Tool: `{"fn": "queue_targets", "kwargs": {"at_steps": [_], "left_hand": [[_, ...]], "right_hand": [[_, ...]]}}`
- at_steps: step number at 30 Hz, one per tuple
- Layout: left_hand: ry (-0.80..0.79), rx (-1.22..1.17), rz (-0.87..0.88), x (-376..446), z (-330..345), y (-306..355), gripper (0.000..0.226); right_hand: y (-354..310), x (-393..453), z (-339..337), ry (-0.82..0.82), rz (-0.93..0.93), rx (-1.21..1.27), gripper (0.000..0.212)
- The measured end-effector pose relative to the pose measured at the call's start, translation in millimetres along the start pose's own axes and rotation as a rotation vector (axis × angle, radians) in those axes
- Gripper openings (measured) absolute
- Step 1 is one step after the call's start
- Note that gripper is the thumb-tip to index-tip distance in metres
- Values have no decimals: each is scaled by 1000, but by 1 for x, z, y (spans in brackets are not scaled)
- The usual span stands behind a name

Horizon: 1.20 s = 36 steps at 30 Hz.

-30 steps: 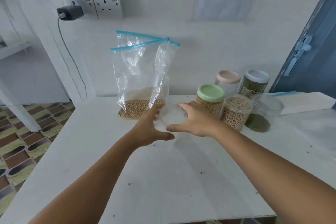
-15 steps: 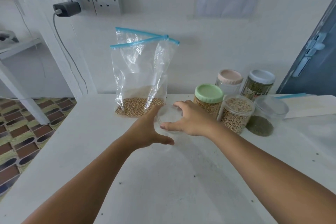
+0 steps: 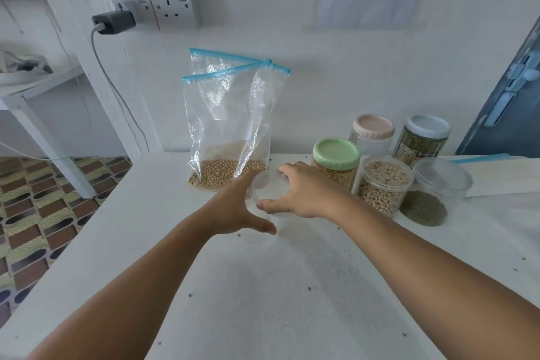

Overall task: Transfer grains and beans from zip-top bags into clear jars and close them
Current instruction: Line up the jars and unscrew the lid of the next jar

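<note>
An empty clear jar (image 3: pixel 261 241) stands in the middle of the white table (image 3: pixel 263 301). My left hand (image 3: pixel 233 210) grips its side, thumb round the front. My right hand (image 3: pixel 304 193) holds its clear lid (image 3: pixel 270 185) from above, fingers curled over the rim. Just behind, a zip-top bag (image 3: pixel 230 126) with a blue zip strip stands open against the wall, with tan beans (image 3: pixel 222 174) at its bottom.
Right of my hands stand a green-lidded jar (image 3: pixel 336 153), a jar of pale beans (image 3: pixel 382 184), a pink-lidded jar (image 3: pixel 374 127), a grey-lidded jar (image 3: pixel 426 128) and a clear-lidded jar of green grains (image 3: pixel 432 199). A flat bag (image 3: pixel 502 175) lies far right. Left, the table drops to tiled floor.
Both hands stay on the clear jar and its lid; my right thumb has crept slightly left round the lid. The view has shifted a little.
</note>
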<state>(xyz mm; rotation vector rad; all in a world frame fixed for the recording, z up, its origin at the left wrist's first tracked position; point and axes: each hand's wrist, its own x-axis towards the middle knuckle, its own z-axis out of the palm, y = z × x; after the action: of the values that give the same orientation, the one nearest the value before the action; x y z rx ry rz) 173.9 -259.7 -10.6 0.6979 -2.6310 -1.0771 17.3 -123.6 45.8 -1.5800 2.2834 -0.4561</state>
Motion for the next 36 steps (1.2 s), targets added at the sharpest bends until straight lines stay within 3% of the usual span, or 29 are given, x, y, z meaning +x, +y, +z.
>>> {"fn": "queue_targets", "kwargs": {"at_steps": [12,17,23,26,36], "left_hand": [[24,13,-23,-5,1,1,117],[11,24,-23,3,1,6,127],[2,-29,19,8,17,8,110],[30,-3,36,9,21,8,114],[10,36,34,6,16,2,121]], "right_hand": [[6,2,4,-12,-84,21,108],[1,1,6,-29,-24,-56,116],[23,-1,1,-60,5,103,109],[31,-1,0,-89,4,188,112],[32,1,-9,-174,-225,7,120]]}}
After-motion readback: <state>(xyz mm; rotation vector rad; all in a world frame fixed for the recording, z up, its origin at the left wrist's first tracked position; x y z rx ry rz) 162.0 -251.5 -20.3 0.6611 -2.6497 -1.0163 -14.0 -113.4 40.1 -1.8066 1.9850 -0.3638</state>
